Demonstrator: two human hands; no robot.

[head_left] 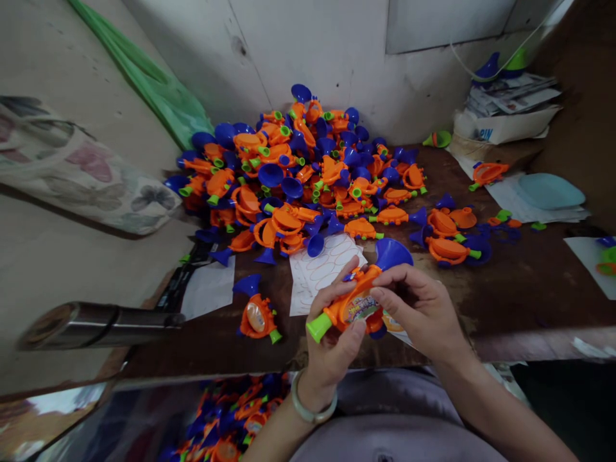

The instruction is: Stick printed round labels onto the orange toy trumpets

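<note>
My left hand [332, 353] is wrapped round an orange toy trumpet [367, 281], held tilted over the table's front part. Its blue bell points up and away, and its green mouthpiece sticks out at lower left. On the trumpet's oval side lies a colourful printed sticker [362, 308]. The thumb and forefinger of my right hand [428, 311] pinch at the sticker's upper right edge, and my left thumb touches its lower edge. Below my right hand a sheet with printed stickers [392, 324] is partly hidden. Another toy trumpet [258, 316], bearing an oval sticker, lies to the left.
A large heap of toy trumpets [289, 173] stands against the wall. White sheets with oval outlines [327, 266] lie before it. A metal flask [101, 326] stands at left. A blue tray [551, 191] and stacked papers [513, 106] are at right. More trumpets [231, 417] lie below the table edge.
</note>
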